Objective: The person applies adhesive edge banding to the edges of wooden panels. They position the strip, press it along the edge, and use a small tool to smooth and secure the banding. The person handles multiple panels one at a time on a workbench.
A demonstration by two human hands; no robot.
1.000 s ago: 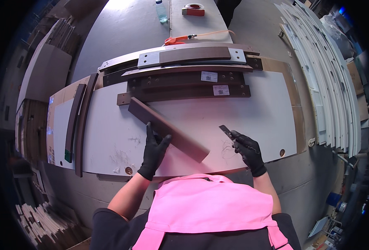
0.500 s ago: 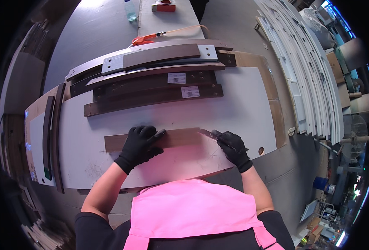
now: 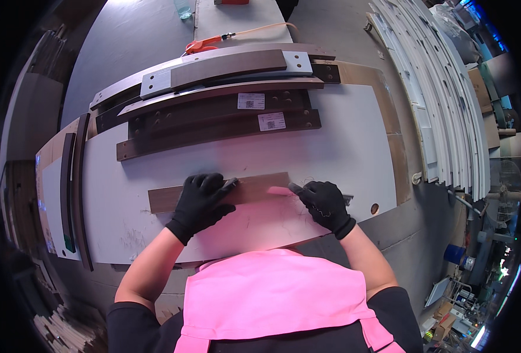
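A short brown wood-look board (image 3: 256, 183) lies on the white panel (image 3: 331, 141) in front of me. My left hand (image 3: 204, 203), in a black glove, grips the board across its width, fingers over the far edge and thumb nearer me. Beside the board's right end, my right hand (image 3: 326, 206), also gloved in black, is closed round a slim flat blade-like tool (image 3: 280, 191). The blade reflects pink and lies against the board's right end; the tool's other end pokes out past the hand. Thin curly shavings (image 3: 305, 183) cling around the right hand's fingers.
Several dark brown and white boards (image 3: 219, 120) are stacked at the far side, some with labels. Two narrow dark strips (image 3: 79, 194) lie at the left. Behind the stack sits an orange air gun (image 3: 201, 45) with a hose. Long white panels (image 3: 425, 100) stand at right.
My right hand has shifted slightly left, and the tool's blade has turned from dark to bright pink in the light. More shavings show at its fingers. The left hand keeps its grip.
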